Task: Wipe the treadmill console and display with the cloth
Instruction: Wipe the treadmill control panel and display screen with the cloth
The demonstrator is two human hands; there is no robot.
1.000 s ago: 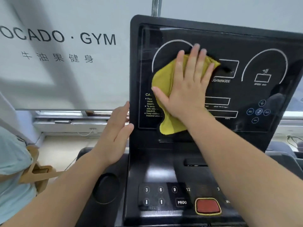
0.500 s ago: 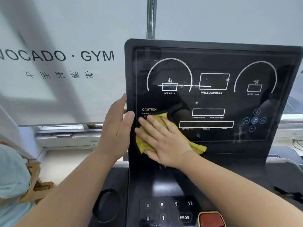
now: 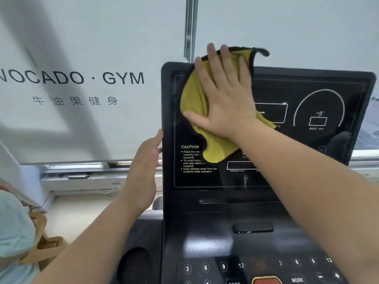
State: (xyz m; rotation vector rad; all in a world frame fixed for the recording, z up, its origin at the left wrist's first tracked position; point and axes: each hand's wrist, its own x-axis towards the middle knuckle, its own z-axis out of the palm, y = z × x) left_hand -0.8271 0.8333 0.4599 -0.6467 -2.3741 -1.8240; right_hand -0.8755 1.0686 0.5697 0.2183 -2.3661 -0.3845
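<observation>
Yellow cloth, black-edged, pressed flat by splayed right hand on display, left hand open

Treadmill console: black, glossy, upright display panel above a sloped lower deck w/ keypad.

Yellow cloth, black-edged, flat against display's top-left corner; top edge sticks up past the panel's upper edge. Right hand pressed flat on cloth, fingers spread, pointing up. Lower cloth tail covers part of CAUTION text at lower left.

Left hand flat-palmed against panel's left edge, about mid-height.

Deck near edge: number keys, red button partly cut off.
</observation>
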